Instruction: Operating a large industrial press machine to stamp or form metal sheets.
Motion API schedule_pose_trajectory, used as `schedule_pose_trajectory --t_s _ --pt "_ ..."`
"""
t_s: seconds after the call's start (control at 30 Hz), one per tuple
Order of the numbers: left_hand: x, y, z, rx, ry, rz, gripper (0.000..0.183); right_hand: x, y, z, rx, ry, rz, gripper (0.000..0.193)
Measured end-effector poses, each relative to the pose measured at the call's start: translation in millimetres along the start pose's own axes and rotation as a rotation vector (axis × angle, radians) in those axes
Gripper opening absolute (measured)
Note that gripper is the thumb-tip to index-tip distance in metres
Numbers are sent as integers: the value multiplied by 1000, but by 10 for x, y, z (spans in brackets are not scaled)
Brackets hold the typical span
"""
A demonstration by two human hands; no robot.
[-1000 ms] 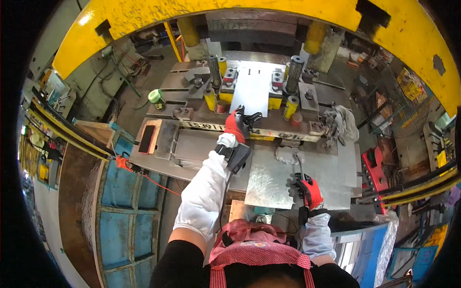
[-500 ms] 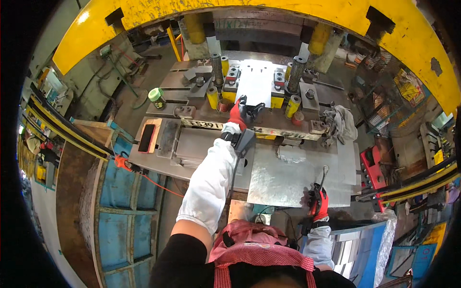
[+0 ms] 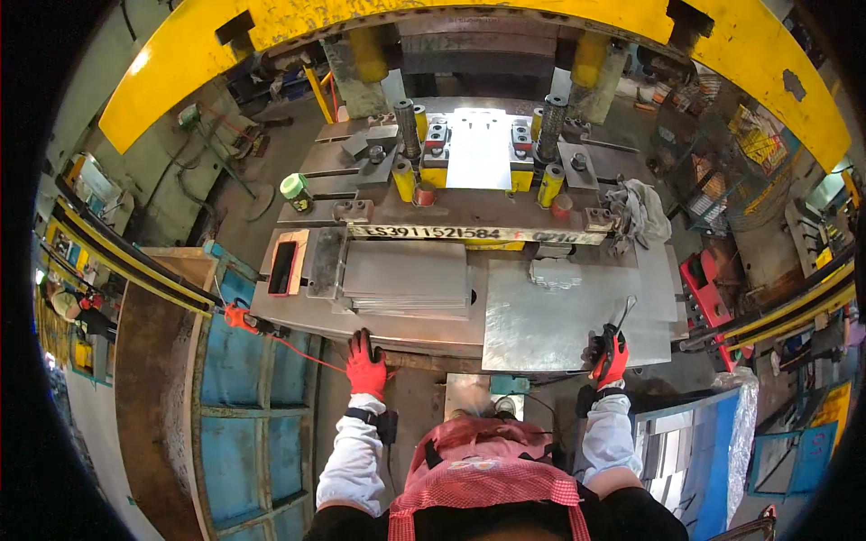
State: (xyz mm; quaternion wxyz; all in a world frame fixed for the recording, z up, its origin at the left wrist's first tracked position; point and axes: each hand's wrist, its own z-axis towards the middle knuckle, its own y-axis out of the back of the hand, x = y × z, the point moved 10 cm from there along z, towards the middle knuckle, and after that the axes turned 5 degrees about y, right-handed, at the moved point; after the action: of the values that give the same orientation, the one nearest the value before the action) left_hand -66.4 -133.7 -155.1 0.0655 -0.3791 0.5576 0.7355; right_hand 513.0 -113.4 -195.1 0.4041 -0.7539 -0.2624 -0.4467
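Observation:
My left hand (image 3: 365, 368), in a red glove with black fingertips, is at the front edge of the metal table, just below a stack of flat metal sheets (image 3: 406, 272). Its fingers point forward, somewhat apart, and nothing shows in them. My right hand (image 3: 608, 357), gloved alike, is closed round a thin metal rod with a hooked tip (image 3: 626, 311). It sits over the front edge of a broad shiny metal plate (image 3: 559, 325). Farther off, a bright metal sheet (image 3: 479, 153) lies in the press die (image 3: 435, 155), apart from both hands.
Yellow press frame (image 3: 505, 16) arches overhead. Guide posts (image 3: 552, 126) flank the die. A grey rag (image 3: 642, 212) hangs at the right; a green-lidded jar (image 3: 295, 191) and a phone-like black slab (image 3: 283, 268) are left. Yellow-black bars (image 3: 135, 261) run along both sides.
My left hand has drawn back from the bright sheet in the die to the table's front edge. My right hand keeps the hooked rod over the plate. The view has shifted slightly.

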Motion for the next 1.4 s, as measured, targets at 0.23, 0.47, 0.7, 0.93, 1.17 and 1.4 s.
schedule_pose_trajectory --t_s 0.23,0.47,0.7,0.93,1.17,1.4 --pt "27 -281 208 145 -251 507 64 37 43 -8 -41 34 -36 28" --pt "21 -344 254 203 -241 502 63 86 49 -40 -75 62 -34 28" --pt "122 -316 299 232 -232 509 57 -13 39 -4 -59 32 -3 31" --pt "104 -327 333 221 -235 565 56 67 14 -32 -71 71 -50 31" --pt "128 -357 338 269 -216 559 55 69 22 -37 -58 68 7 28" --pt "140 -341 348 273 -203 541 53 52 62 -33 -81 59 17 29"
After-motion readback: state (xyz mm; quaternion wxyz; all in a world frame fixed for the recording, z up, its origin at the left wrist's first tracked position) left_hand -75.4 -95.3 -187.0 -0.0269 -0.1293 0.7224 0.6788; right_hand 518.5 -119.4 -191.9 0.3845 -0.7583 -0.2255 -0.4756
